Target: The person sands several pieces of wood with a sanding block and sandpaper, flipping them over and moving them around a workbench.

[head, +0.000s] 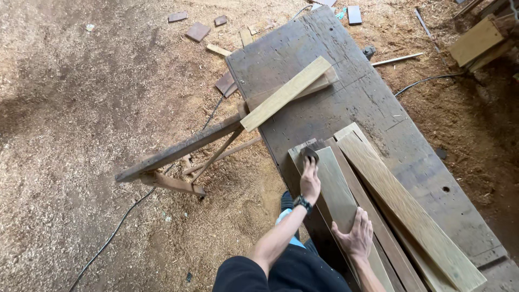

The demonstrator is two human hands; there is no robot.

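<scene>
My left hand (310,181), with a dark watch on the wrist, presses a small dark block (309,153) against the far end of a pale grey-brown board (335,192). My right hand (355,236) lies flat and open on the same board, nearer to me, fingers spread. The board lies lengthwise on a dark, worn workbench (346,92). Beside it on the right lie a darker narrow board (363,200) and a wide light oak plank (403,208).
A light plank (286,93) lies crosswise on the bench's far part, overhanging its left edge. A wooden trestle (173,159) stands left of the bench on a sawdust-covered floor. A black cable (113,232) runs across the floor. Wood offcuts (477,40) lie at the top right.
</scene>
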